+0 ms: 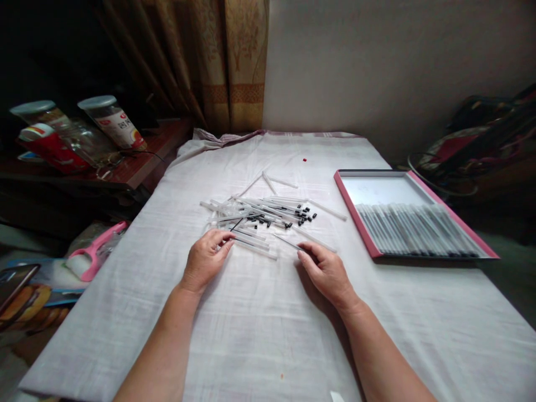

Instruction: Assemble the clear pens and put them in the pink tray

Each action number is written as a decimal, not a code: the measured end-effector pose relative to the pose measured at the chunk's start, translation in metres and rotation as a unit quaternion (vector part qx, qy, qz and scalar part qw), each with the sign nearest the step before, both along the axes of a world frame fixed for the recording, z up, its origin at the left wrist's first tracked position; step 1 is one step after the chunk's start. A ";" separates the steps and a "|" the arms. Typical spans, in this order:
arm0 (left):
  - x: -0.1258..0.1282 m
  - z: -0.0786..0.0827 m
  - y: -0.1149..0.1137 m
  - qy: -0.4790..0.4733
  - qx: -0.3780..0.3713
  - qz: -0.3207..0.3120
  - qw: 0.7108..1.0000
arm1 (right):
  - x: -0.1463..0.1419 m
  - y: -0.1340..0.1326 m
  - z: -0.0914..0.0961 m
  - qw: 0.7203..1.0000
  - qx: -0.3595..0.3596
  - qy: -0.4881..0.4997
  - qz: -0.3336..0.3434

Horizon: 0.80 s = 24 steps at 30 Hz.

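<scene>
A loose heap of clear plastic pen barrels [259, 215] with small black caps and tips lies on the white cloth in front of me. My left hand [205, 259] rests at the heap's near left edge, fingers curled and pinching a thin black refill that points up into the pile. My right hand [324, 271] lies palm down to the right, fingertips closed on a thin clear tube [287, 241] that slants toward the heap. A pink-rimmed tray [355, 215] at the right holds a neat row of assembled pens [419, 229].
The white cloth [268, 335] covers a table against a wall and curtain. Left of it a wooden shelf carries plastic jars [111, 120] and a red packet; lower left lie a pink tool [94, 254] and a phone. Bags sit at far right. A tiny red bit [304, 159] lies near the back.
</scene>
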State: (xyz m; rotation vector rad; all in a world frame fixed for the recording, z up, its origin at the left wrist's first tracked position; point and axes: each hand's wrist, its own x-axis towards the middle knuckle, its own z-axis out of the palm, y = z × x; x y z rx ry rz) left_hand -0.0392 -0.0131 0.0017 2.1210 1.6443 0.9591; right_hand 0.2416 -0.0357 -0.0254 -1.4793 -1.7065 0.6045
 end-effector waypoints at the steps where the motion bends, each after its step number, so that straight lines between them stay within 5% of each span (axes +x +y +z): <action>1: -0.002 -0.001 0.000 0.028 -0.001 -0.008 1.000 | 0.000 0.000 -0.001 1.000 -0.003 0.003 0.001; 6: -0.002 -0.003 -0.002 0.134 0.005 0.003 0.991 | -0.002 -0.001 -0.001 1.000 -0.014 0.022 0.003; 10: -0.001 -0.001 0.000 0.127 0.046 0.058 0.989 | -0.002 0.001 0.000 0.999 -0.019 0.035 -0.011; 13: 0.008 0.002 0.007 0.135 0.062 0.041 0.988 | -0.003 0.001 0.001 0.999 -0.023 0.040 -0.015; 24: 0.044 0.024 0.063 0.297 -0.040 -0.009 0.954 | -0.003 0.000 0.002 0.999 -0.013 0.046 -0.002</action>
